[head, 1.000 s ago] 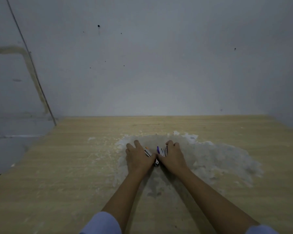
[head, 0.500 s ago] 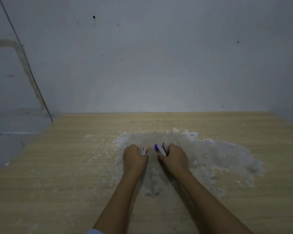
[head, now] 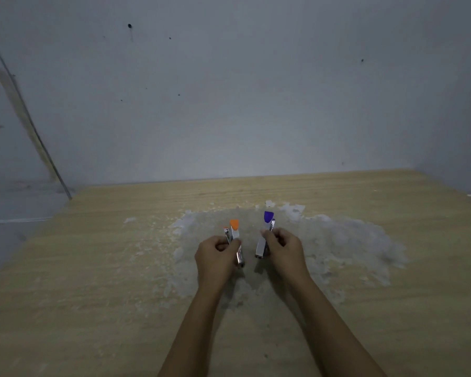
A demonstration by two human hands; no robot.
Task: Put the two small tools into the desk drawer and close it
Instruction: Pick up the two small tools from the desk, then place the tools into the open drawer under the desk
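Note:
My left hand [head: 215, 254] is closed around a small metal tool with an orange tip [head: 234, 229], held upright above the wooden desk top [head: 93, 281]. A matching metal tool with a purple tip [head: 267, 227] stands upright in my right hand [head: 283, 248], which grips its lower half. The two hands are side by side, a short gap between them, over a worn whitish patch [head: 337, 240] in the middle of the desk. No drawer is in view.
The desk runs back to a plain grey wall [head: 229, 104]. Its left edge [head: 25, 240] drops off to a grey floor, where a thin dark rod [head: 38, 140] leans against the wall. The wall's right corner meets the desk at far right.
Both hands closed on the tools and lifted them off the desk, then drew slightly apart; the tools now stand upright, tips up.

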